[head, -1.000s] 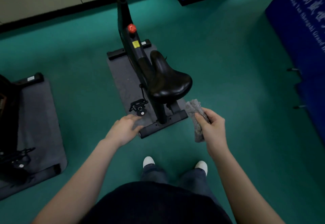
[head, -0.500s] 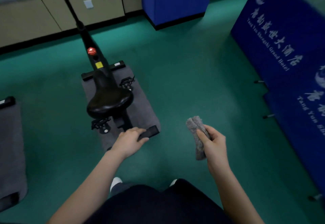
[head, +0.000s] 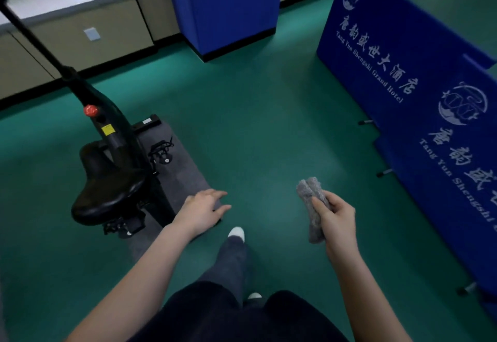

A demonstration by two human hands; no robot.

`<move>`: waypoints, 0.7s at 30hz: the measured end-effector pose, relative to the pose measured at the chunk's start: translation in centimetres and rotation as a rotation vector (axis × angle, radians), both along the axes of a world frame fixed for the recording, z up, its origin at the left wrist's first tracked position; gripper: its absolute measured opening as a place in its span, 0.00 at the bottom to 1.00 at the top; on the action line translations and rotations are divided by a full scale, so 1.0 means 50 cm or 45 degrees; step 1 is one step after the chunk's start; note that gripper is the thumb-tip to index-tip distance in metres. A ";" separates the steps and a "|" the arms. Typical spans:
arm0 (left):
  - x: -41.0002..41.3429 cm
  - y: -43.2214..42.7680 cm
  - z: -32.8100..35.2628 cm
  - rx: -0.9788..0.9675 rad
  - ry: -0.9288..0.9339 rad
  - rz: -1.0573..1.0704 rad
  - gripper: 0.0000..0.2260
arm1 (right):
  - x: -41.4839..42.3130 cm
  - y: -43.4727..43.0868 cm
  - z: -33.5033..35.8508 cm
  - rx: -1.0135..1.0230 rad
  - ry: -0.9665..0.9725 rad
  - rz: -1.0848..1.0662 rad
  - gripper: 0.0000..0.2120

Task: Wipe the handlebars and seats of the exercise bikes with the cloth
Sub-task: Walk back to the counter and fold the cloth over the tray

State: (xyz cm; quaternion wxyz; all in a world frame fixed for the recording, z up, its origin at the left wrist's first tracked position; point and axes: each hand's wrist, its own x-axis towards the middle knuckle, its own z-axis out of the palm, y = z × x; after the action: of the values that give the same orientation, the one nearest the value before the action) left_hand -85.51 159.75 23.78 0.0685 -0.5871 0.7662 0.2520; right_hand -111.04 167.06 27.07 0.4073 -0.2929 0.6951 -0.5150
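The right hand (head: pixel 334 218), at the lower right of the frame, was closed around a folded, fuzzy grey cloth (head: pixel 312 202). The top of the cloth stuck up above the fingers. The left hand (head: pixel 203 210), near the middle of the frame, was open and flat with its fingers spread, and it held nothing. It hung over the corner of a dark grey floor mat (head: pixel 185 177).

The black exercise bike (head: pixel 113 137) stood on that mat at the left of the frame. Its wide, shiny black seat (head: pixel 107 193) was just left of the open hand. The cloth was well apart from the seat, out over the green floor (head: pixel 255 126). The handlebars were out of view, up past the top left corner.

It looked like the person was walking, with one white shoe (head: pixel 236 233) stepping forward. To do the wiping well, the cloth should be laid flat on the seat and rubbed over the top and the sides. The free hand could steady the bike.
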 end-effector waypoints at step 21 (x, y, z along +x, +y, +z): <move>0.129 -0.517 -0.034 0.126 0.172 0.599 0.21 | 0.080 -0.697 -0.007 0.089 -0.021 0.452 0.10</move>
State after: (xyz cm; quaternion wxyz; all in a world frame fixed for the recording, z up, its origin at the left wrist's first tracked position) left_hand -79.07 133.92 22.08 -0.0149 -0.7271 0.5980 0.3370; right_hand -107.04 132.21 26.70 0.5073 -0.3924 0.6467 -0.4129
